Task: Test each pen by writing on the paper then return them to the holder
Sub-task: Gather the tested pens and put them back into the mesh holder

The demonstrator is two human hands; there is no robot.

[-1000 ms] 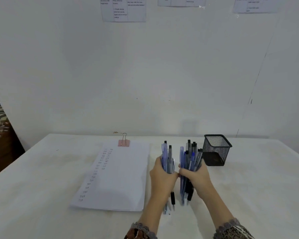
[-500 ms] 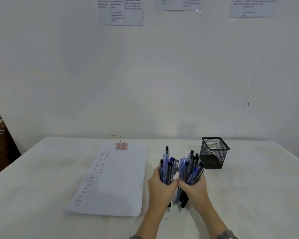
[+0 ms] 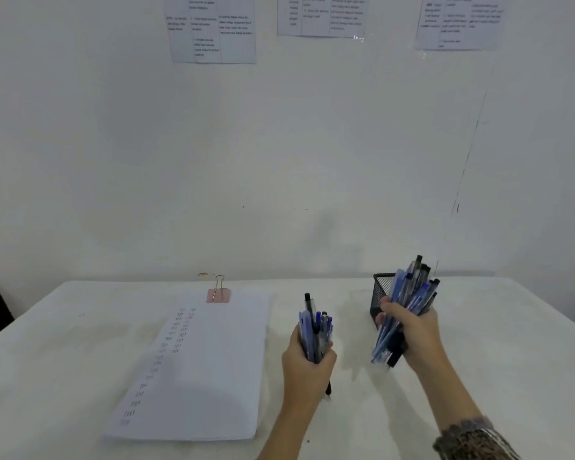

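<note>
Right hand (image 3: pixel 415 330) is gripping the bigger pen bundle (image 3: pixel 409 303), tilted, just in front of the holder (image 3: pixel 382 290). Left hand (image 3: pixel 307 363) is clutching a smaller bundle (image 3: pixel 314 330) left of the holder. Paper (image 3: pixel 206 366) is lying farther left. I'd be straightening the bigger bundle over the holder's mouth and lowering it slowly, so nothing is tipping.

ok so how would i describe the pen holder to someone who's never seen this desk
Start at the white table, then go to its far side by the wall, right of the paper. The pen holder stands there behind the pens in the right hand: the only black mesh cup on the table.
</note>
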